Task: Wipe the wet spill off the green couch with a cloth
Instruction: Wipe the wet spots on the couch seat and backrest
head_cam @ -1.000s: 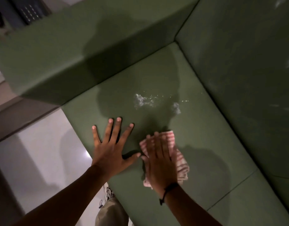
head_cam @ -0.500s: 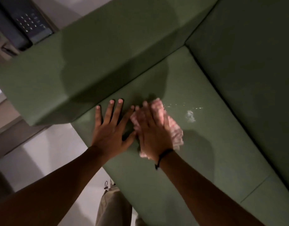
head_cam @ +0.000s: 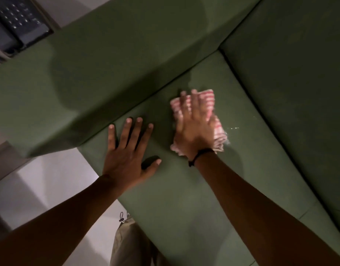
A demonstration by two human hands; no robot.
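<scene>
A pink and white striped cloth (head_cam: 208,101) lies on the seat of the green couch (head_cam: 194,198). My right hand (head_cam: 194,129) presses flat on top of it, fingers spread and blurred by motion. A few small wet specks of the spill (head_cam: 234,128) glisten on the seat just right of the cloth; whatever lies under the cloth is hidden. My left hand (head_cam: 127,156) rests flat on the seat to the left of the cloth, fingers apart, holding nothing.
The couch armrest (head_cam: 88,83) rises behind the hands and the backrest (head_cam: 299,83) stands at the right. A dark device with buttons (head_cam: 19,18) lies past the armrest at the top left. Pale floor (head_cam: 40,189) shows at the lower left, with my trouser leg (head_cam: 130,246) below.
My right hand has pushed the cloth forward and to the right across the seat, over the wet patch. Much less water shows now. My left hand has stayed flat on the seat.
</scene>
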